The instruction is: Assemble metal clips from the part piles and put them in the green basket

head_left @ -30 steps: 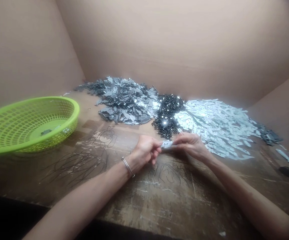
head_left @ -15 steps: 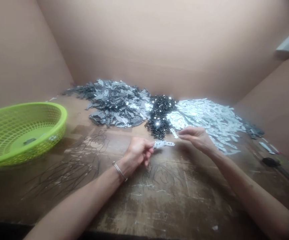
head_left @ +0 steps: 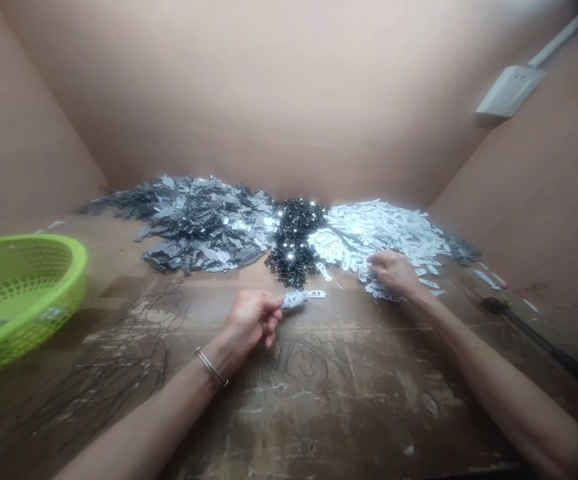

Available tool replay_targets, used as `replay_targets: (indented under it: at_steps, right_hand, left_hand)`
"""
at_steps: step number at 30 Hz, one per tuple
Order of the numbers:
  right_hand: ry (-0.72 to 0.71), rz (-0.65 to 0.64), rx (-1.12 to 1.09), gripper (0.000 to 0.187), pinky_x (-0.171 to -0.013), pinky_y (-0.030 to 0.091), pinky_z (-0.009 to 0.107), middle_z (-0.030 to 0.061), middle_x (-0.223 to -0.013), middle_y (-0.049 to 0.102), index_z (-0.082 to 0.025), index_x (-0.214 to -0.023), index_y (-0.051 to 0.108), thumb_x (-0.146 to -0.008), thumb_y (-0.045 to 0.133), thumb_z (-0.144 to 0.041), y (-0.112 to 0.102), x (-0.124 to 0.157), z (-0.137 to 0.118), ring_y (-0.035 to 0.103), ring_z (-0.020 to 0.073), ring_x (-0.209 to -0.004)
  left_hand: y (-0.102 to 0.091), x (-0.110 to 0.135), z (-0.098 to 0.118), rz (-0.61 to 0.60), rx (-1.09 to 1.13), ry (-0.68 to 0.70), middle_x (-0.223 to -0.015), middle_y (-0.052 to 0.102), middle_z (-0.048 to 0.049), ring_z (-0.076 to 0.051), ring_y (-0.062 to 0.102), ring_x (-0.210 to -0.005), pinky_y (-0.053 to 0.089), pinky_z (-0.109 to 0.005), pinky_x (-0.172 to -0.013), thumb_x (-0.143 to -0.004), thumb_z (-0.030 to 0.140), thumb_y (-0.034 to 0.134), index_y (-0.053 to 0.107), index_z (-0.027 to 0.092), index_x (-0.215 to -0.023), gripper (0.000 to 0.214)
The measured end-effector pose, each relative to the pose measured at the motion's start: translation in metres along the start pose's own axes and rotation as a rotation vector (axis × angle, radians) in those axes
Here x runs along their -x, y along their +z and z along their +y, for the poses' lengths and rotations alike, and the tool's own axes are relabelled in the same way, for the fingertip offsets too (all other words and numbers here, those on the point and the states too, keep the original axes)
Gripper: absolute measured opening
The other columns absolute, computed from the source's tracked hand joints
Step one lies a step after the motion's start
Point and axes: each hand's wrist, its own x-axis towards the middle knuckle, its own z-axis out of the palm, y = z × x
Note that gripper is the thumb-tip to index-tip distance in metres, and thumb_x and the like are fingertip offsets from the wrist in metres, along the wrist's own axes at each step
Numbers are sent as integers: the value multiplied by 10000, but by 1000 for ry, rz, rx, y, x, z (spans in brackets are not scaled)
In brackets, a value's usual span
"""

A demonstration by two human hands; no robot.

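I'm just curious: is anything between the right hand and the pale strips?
Nothing visible: the right hand lies on the near edge of the pale strips. The left hand holds a small metal part beside it.

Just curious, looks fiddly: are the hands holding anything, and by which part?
The left hand pinches a small metal piece by one end. The right hand touches the pale strip pile; any grip is hidden.

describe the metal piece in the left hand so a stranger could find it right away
On the worn wooden table, three heaps lie at the back: grey heap, black heap, silver heap. Just in front of the black one, the left hand pinches a small silvery piece by one end. Unlike the loose pieces lying about, it is gripped in fingertips, its free end pointing right.
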Motion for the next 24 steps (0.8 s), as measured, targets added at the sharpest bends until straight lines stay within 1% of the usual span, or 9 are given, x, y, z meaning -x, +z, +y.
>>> replay_targets:
  at_steps: [4,7,9,12,16,18,21,23,24]
  right_hand:
    - [-88,-29,182,330,-559,353,229,61,-855,555,-218,-961,591,-707,392,-145,1,-1,-6,500,162,-742]
    - [-212,-59,265,389,-532,318,221,57,-878,517,-262,-946,596,-673,390,-78,-1,-7,-3,465,163,-761]
    - [-282,-112,304,368,-530,301,229,51,-886,510,-280,-885,619,-655,417,-76,-3,-13,1,446,170,-763]
    - [-363,-175,330,308,-544,294,249,51,-871,518,-281,-824,638,-671,439,-102,-4,-22,8,427,175,-737]
    - [-467,-98,312,174,-649,318,305,75,-901,531,-199,-777,627,-708,468,-189,-2,-28,11,420,204,-796]
    - [-457,-42,268,166,-675,327,312,96,-867,545,-154,-780,596,-734,453,-225,-1,-27,6,437,202,-791]
    - [-331,44,116,165,-609,358,287,87,-726,555,-139,-779,548,-751,440,-260,-4,-20,-11,480,166,-665]
    - [-237,46,-64,156,-520,366,262,56,-635,540,-141,-775,526,-754,434,-265,-8,-12,-27,479,132,-546]
    - [-201,16,-188,153,-479,366,249,44,-611,534,-140,-775,518,-755,434,-266,-11,-8,-36,474,118,-504]
  left_hand:
    - [-4,-2,-2,-15,-9,10,-496,476,7,-51,381,-298,333,-185,-231,-653,170,541,484,98,-617,99]
    - [-1,-1,0,-2,-15,2,-492,470,13,-54,381,-301,321,-185,-223,-647,165,543,473,104,-614,98]
    - [2,1,3,9,-12,-5,-479,458,18,-55,369,-292,310,-188,-215,-648,159,538,459,109,-596,107]
    - [5,4,6,8,-3,-18,-464,449,21,-53,357,-283,304,-191,-214,-656,143,519,450,108,-577,111]
    - [5,5,6,15,15,-30,-467,460,18,-56,362,-287,301,-192,-217,-653,127,510,453,108,-588,88]
    - [2,3,4,2,19,-41,-471,466,15,-54,370,-294,304,-188,-224,-653,133,515,456,107,-597,85]
    - [-1,1,2,-41,15,-44,-487,478,6,-49,381,-306,314,-183,-241,-651,141,526,467,101,-610,82]
    - [-2,0,2,-51,3,-60,-485,479,5,-51,381,-306,313,-187,-243,-650,140,526,467,102,-608,82]
    - [-3,0,2,-50,-5,-70,-481,477,6,-52,379,-305,310,-189,-241,-650,138,526,464,105,-604,84]
